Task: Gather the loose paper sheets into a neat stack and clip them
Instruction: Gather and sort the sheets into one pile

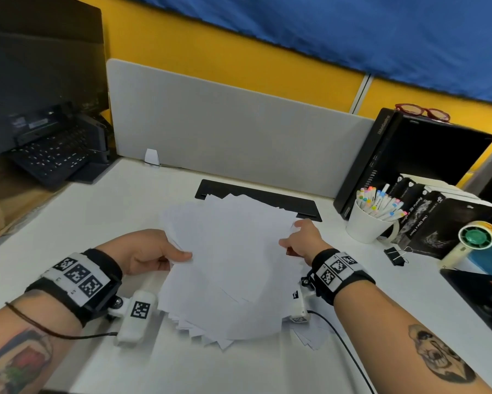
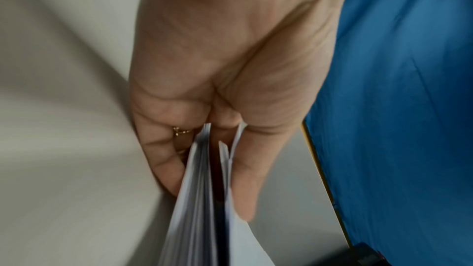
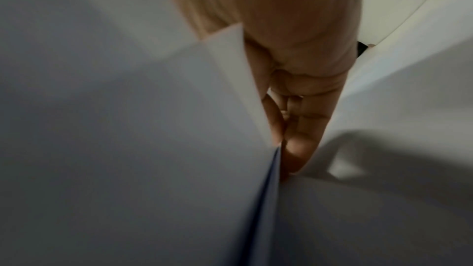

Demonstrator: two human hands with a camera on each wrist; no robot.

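Observation:
A loose, fanned pile of white paper sheets (image 1: 230,260) is held between both hands above the white desk (image 1: 131,194). My left hand (image 1: 153,255) pinches the pile's left edge, thumb on top. In the left wrist view the sheets (image 2: 202,199) run between thumb and fingers (image 2: 166,169) of my left hand (image 2: 204,169). My right hand (image 1: 301,240) grips the right edge; in the right wrist view its fingers (image 3: 302,139) lie under the paper (image 3: 153,149). A few corners (image 1: 310,336) stick out unevenly at the bottom. A black binder clip (image 1: 395,255) lies on the desk to the right.
A white mug of markers (image 1: 372,220) stands at the right, beside black books (image 1: 438,223) and a small fan (image 1: 475,240). A black cable tray (image 1: 267,197) and grey divider (image 1: 239,132) sit behind the paper. A keyboard (image 1: 54,155) is at far left.

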